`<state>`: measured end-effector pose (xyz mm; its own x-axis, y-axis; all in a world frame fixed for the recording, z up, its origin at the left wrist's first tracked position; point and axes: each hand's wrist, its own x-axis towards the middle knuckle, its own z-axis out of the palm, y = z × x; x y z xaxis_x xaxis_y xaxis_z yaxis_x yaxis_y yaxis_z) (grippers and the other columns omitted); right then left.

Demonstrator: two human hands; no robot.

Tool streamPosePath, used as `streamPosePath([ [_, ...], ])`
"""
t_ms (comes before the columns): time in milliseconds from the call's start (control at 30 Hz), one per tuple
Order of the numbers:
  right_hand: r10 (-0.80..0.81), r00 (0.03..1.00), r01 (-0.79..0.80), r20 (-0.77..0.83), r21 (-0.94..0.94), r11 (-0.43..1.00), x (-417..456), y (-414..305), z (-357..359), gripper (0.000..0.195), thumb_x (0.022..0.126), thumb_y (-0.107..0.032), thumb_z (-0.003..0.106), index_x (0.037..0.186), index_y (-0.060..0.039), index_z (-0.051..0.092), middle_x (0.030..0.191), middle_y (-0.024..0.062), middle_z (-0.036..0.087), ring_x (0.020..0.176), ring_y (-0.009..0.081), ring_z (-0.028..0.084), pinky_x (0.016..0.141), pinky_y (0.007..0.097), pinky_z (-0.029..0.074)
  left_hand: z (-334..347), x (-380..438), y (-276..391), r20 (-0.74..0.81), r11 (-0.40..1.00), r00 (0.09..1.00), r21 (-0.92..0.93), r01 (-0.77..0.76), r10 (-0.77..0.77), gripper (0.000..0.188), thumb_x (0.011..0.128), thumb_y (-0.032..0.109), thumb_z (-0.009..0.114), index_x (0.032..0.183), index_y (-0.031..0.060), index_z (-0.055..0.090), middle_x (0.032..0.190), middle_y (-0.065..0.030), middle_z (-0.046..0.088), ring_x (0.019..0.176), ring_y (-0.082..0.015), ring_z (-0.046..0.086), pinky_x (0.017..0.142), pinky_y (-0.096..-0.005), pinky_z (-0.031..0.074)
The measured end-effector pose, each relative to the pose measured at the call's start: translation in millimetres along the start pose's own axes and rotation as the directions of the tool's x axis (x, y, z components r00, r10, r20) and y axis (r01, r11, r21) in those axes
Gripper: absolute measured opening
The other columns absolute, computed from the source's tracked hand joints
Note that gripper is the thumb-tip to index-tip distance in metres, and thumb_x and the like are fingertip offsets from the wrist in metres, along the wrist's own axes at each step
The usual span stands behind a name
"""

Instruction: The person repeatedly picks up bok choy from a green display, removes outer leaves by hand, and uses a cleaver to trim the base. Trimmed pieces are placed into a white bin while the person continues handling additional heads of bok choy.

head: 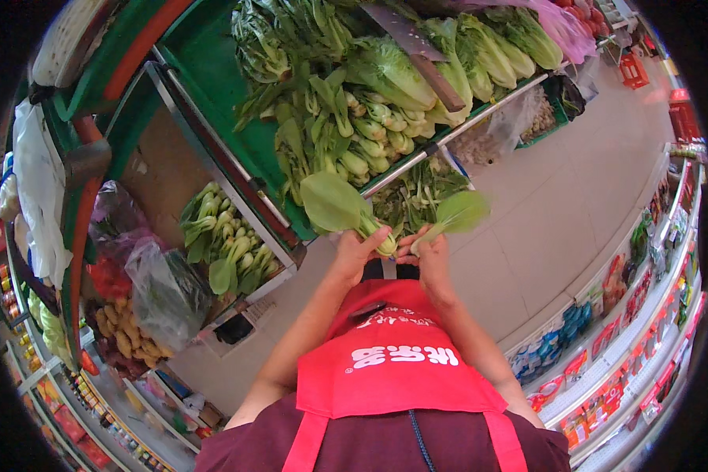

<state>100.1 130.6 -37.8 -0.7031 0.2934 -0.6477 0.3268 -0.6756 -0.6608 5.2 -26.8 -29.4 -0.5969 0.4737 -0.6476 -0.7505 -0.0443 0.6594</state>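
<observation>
A head of bok choy (369, 227) is in my left hand (357, 253), its stem end towards my right hand. Between the fingers of my right hand (430, 251) is a single bok choy leaf (457, 213), detached or nearly so; its blade is blurred. Both hands are close together above the red apron. Beyond them, a pile of bok choy (369, 138) lies on the green display shelf, with romaine lettuce (392, 71) behind it. A cleaver (410, 44) with a wooden handle rests on the lettuce. Loose leaves (419, 189) fill a container below the shelf's metal rail.
A metal rail (413, 168) edges the shelf. More bok choy (230, 236) sits in a lower bin at left, beside plastic bags (165, 289) and ginger-like roots (127, 336). Packed store shelves (619, 354) curve along the right. A red crate (632, 71) stands on the tiled floor.
</observation>
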Motion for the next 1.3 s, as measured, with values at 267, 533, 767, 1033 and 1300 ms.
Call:
streamPosePath([
  [267, -0.205, 0.975, 0.123, -0.089, -0.553, 0.824, 21.5, 13.7, -35.3, 0.063, 0.091, -0.012, 0.066, 0.147, -0.0119, 0.039, 0.134, 0.0097, 0.052, 0.114, 0.0241, 0.055, 0.096, 0.0385, 0.049, 0.9, -1.3, 1.3, -0.041, 0.999, 0.999, 0.032, 0.033, -0.032, 0.045, 0.097, 0.026, 0.069, 0.132, 0.0071, 0.049, 0.117, -0.0051, 0.067, 0.104, -0.0140, 0.063, 0.086, -0.0315, 0.052],
  [533, -0.391, 0.888, 0.429, 0.244, -0.745, 0.511, -9.2, -12.8, 30.8, 0.042, 0.087, -0.006, 0.074, 0.124, -0.0005, 0.054, 0.117, 0.0117, 0.059, 0.097, 0.0203, 0.062, 0.080, 0.0314, 0.052, 5.5, -3.6, -12.6, 0.010, 0.999, 0.999, 0.017, -0.034, 0.034, 0.045, 0.098, 0.026, 0.067, 0.136, 0.0078, 0.052, 0.118, -0.0005, 0.065, 0.102, -0.0125, 0.061, 0.085, -0.0295, 0.050],
  [767, -0.218, 0.960, 0.275, 0.174, -0.727, 0.629, -7.5, -21.0, 25.8, 0.026, 0.094, -0.007, 0.065, 0.115, 0.0016, 0.054, 0.101, 0.0142, 0.069, 0.084, 0.0182, 0.066, 0.073, 0.0316, 0.054, -1.1, -2.2, -9.8, 0.013, 0.994, 0.995, 0.046, 0.098, -0.099, 0.034, 0.096, 0.022, 0.068, 0.126, 0.0072, 0.059, 0.110, -0.0012, 0.069, 0.096, -0.0116, 0.064, 0.073, -0.0278, 0.051],
  [1033, 0.000, 0.997, 0.007, -0.071, 0.095, 0.995, 18.0, -11.2, -12.4, 0.035, 0.100, -0.014, 0.055, 0.129, -0.0036, 0.039, 0.114, 0.0200, 0.067, 0.095, 0.0262, 0.069, 0.081, 0.0420, 0.059, -9.6, -3.1, 5.7, 0.040, 0.946, 0.999, -0.324, 0.018, -0.006, 0.029, 0.098, 0.023, 0.067, 0.123, 0.0098, 0.060, 0.109, -0.0011, 0.070, 0.093, -0.0127, 0.066, 0.065, -0.0270, 0.052],
  [1300, -0.408, 0.890, 0.425, 0.204, -0.696, 0.578, -4.0, -18.0, 14.0, 0.053, 0.086, -0.006, 0.071, 0.134, -0.0066, 0.050, 0.130, 0.0121, 0.054, 0.109, 0.0230, 0.058, 0.085, 0.0338, 0.050, 0.3, -3.6, -6.6, -0.115, 0.999, 0.992, -0.008, -0.053, 0.052, 0.030, 0.098, 0.025, 0.067, 0.122, 0.0100, 0.057, 0.102, 0.0010, 0.068, 0.088, -0.0070, 0.062, 0.062, -0.0222, 0.048],
])
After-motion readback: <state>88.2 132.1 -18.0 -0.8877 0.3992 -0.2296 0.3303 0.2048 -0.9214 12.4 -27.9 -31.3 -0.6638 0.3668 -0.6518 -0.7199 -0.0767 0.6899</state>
